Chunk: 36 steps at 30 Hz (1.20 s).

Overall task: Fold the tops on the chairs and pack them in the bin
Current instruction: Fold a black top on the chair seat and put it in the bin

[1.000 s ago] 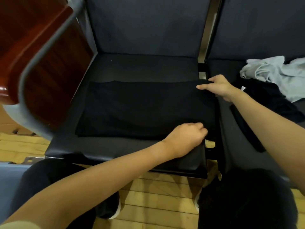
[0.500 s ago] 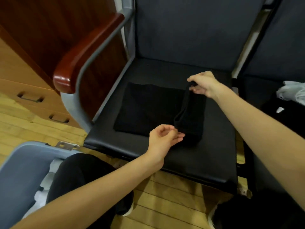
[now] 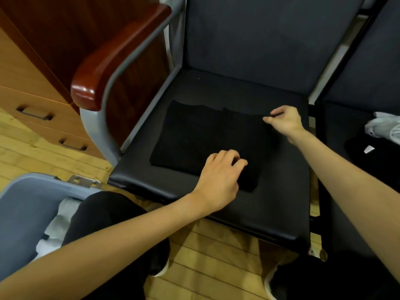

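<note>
Pinching the far corner of the folded black top (image 3: pixel 194 135), the right hand (image 3: pixel 285 121) holds it while the left hand (image 3: pixel 220 176), fingers curled, grips its near edge.

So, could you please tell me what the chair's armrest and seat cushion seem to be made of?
The armrest looks like reddish wood under a glossy varnish: bright highlights sit on its rounded front end. The seat cushion looks like black leather or vinyl, smooth with a soft sheen along its front edge; which one cannot be told.

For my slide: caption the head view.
Both hands, left and right, fold a black top on the chair seat.
</note>
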Each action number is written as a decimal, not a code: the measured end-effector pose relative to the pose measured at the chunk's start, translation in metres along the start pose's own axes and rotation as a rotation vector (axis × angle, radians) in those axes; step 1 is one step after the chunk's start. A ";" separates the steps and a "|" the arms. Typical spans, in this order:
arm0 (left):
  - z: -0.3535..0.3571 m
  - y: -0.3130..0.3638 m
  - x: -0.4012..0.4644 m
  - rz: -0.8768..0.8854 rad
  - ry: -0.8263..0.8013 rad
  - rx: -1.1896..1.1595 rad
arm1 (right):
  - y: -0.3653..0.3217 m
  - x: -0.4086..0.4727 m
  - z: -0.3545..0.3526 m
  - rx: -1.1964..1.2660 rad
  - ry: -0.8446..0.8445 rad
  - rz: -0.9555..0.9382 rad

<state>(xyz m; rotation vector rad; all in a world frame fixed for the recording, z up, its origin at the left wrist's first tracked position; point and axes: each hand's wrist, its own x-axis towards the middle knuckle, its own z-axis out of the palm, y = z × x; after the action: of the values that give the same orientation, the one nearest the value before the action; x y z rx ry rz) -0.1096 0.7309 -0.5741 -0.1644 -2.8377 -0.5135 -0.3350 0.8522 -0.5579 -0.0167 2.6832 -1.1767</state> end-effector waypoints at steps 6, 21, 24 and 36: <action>0.008 -0.003 0.015 0.087 -0.019 -0.011 | 0.016 -0.001 0.008 0.000 -0.049 0.061; 0.018 0.035 0.020 -0.222 -0.145 0.027 | 0.021 -0.014 -0.004 -0.041 -0.101 0.043; 0.014 0.048 0.025 -0.219 -0.227 0.087 | 0.032 -0.024 -0.016 -0.018 -0.080 0.058; -0.031 0.071 -0.002 -0.535 -0.344 -0.824 | 0.025 -0.070 -0.062 0.234 0.186 0.023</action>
<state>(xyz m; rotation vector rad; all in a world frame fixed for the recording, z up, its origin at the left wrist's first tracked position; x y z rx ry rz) -0.0897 0.7854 -0.5231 0.4125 -2.7597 -1.9031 -0.2766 0.9208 -0.5227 0.1671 2.6706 -1.5473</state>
